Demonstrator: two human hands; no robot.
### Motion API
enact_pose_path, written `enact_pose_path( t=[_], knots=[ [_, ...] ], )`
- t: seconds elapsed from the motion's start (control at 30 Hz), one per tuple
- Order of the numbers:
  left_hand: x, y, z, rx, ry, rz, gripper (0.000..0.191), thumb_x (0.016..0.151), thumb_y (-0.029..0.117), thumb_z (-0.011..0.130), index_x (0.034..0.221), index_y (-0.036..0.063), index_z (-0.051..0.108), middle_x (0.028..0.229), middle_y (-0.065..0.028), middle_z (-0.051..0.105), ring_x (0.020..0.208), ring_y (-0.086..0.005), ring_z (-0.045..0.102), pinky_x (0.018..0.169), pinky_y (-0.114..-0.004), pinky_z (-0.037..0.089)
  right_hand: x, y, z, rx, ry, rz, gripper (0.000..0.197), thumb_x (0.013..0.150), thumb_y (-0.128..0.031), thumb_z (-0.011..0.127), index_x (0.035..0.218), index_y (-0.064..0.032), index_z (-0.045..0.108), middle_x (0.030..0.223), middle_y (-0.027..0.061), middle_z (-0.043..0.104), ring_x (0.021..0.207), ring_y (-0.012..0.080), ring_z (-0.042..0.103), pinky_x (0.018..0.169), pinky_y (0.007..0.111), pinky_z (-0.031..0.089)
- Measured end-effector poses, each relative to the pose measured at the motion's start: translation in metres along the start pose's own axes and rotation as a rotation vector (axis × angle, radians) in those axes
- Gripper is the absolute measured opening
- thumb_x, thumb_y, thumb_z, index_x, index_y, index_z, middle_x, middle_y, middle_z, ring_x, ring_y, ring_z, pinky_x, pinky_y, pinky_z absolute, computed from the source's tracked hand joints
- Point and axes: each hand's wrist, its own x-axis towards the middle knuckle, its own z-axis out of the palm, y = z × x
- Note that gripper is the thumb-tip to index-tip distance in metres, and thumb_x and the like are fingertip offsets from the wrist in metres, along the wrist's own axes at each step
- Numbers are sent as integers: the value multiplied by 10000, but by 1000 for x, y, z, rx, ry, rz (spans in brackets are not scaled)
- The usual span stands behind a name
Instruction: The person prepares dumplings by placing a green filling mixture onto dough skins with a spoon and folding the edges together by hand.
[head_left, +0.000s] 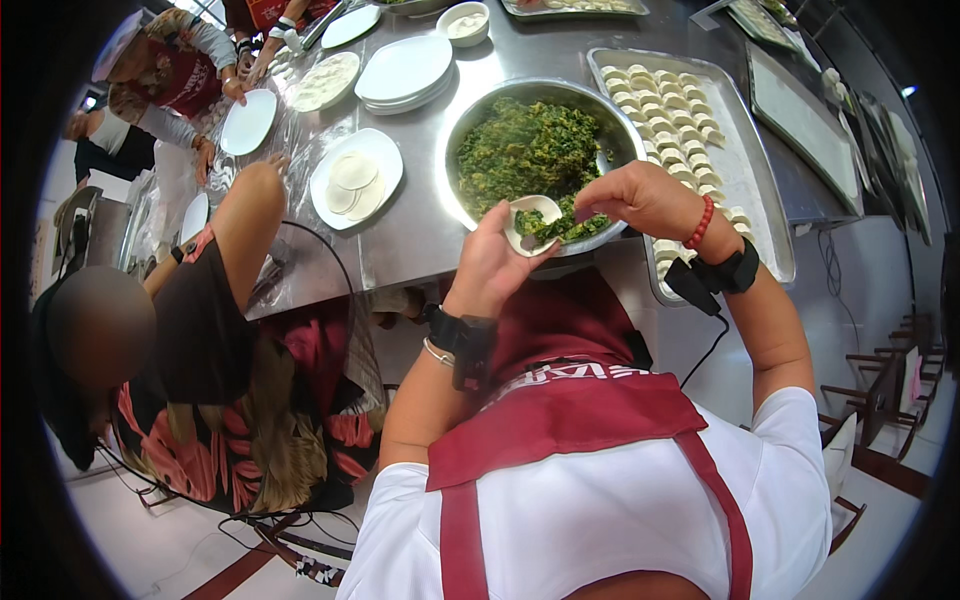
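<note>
My left hand cups a round dough wrapper over the near rim of a large steel bowl. Chopped green filling lies on that wrapper. My right hand, with fingers pinched, holds what looks like a small filling spatula, its shaft mostly hidden by filling and fingers. More chopped green and yellow filling heaps in the bowl. Beyond my right wrist, a metal tray carries rows of folded dumplings, partly covered by my forearm.
Left of the bowl, a white plate holds several wrappers. Stacked plates, a floured plate and a white bowl stand farther back. A co-worker is close on my left; others work across the steel table.
</note>
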Motion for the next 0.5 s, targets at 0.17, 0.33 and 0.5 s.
enact_pose_path(
  t=[0.17,0.33,0.5],
  knots=[
    [-1,4,3,30,16,-23,332,931,242,296,1105,-4,434,1098,-155,492,1018,-291,489,826,-456,438,7,15,5,-126,71,0,113,760,-85,554,831,-101,640,741,113,620,685,273,592,631,328,467],
    [-3,7,0,126,-64,-8,378,930,277,290,1136,-1,442,1151,-154,490,1045,-316,497,867,-455,436,10,23,11,-227,159,22,128,741,-83,561,844,-81,638,755,130,617,706,288,593,626,338,467],
    [-3,7,-8,124,-105,-26,379,929,277,294,1139,-1,441,1158,-157,487,1040,-316,503,868,-454,436,6,18,8,-51,73,91,146,759,-85,542,869,-52,632,767,127,623,703,257,599,633,323,463]
  ],
)
